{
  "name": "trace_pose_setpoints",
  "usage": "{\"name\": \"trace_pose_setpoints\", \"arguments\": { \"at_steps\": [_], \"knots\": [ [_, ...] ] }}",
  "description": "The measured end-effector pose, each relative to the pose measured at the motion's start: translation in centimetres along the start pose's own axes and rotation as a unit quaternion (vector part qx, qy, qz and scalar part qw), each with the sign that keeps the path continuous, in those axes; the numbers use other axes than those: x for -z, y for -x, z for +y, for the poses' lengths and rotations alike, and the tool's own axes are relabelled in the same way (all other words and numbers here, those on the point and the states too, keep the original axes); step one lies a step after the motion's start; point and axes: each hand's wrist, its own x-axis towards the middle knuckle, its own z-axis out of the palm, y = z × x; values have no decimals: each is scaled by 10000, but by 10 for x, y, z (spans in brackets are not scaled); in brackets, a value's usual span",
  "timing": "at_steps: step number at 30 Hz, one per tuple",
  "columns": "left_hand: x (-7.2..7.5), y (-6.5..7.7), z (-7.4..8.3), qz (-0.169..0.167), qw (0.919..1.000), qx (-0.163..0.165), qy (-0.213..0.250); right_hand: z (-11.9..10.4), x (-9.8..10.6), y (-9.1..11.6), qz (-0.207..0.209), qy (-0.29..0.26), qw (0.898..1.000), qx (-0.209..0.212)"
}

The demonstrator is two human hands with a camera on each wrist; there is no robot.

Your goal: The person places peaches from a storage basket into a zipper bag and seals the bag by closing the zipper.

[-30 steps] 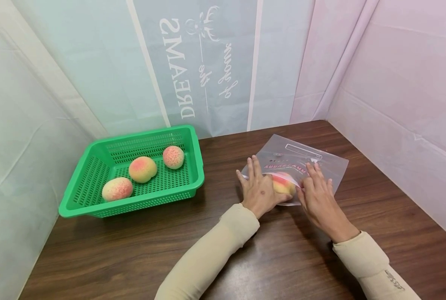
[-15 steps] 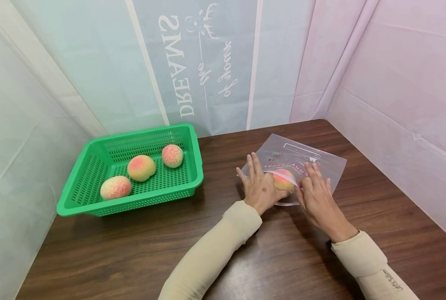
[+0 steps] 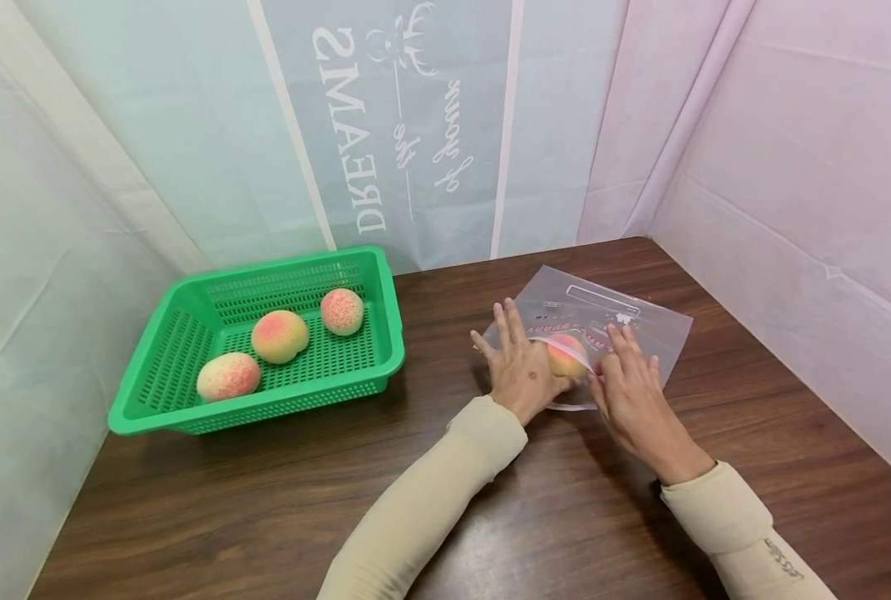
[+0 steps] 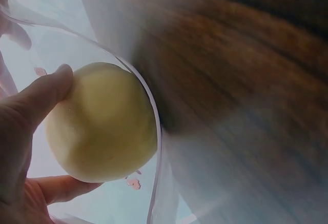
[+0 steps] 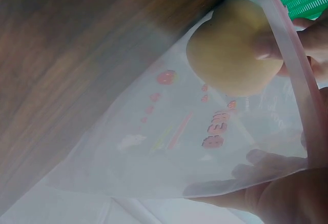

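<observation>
A yellow-and-pink peach (image 3: 568,357) is partly inside a clear zip bag (image 3: 595,312) with pink print. My left hand (image 3: 522,375) grips it between thumb and fingers at the bag's mouth. In the left wrist view the thumb presses on the yellow side of the peach (image 4: 105,126), and the bag's lip curves around it. My right hand (image 3: 631,396) pinches the bag's near edge, its longer fingers stretched over the film. Through the film, the right wrist view shows the peach (image 5: 228,49) close to the zip strip, with red lettering below it.
To the left, a green plastic basket (image 3: 398,354) holds 3 more peaches: one speckled at the front (image 3: 229,377), one orange-pink (image 3: 280,337), one speckled at the back (image 3: 342,312). Pale curtains hang behind the brown wooden table (image 3: 265,500) and at its sides.
The left hand and the peach have shifted slightly forward and right, a little deeper under the bag's upper film. The right hand keeps nearly the same place on the edge.
</observation>
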Motion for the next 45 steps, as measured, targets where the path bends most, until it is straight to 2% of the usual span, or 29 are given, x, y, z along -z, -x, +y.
{"name": "trace_pose_setpoints", "arguments": {
  "at_steps": [7, 16, 23, 35, 45],
  "knots": [
    [0, -1, 0, -145, 9996, 51, -243, -1, -1, 0, -26, -39, 10000, -40],
    [-2, 0, -2, -203, 9996, 159, -100, -2, -2, -1, -63, -37, 10000, -52],
    [4, 4, -5, -484, 9984, 275, -30, -2, 0, -1, -135, -13, 9999, -93],
    [16, 17, -12, -917, 9957, 99, -68, 0, 3, -2, -178, -85, 9996, -180],
    [17, 32, -23, -757, 9966, -333, -30, 0, 3, -1, -177, -133, 9996, -202]
  ]
}}
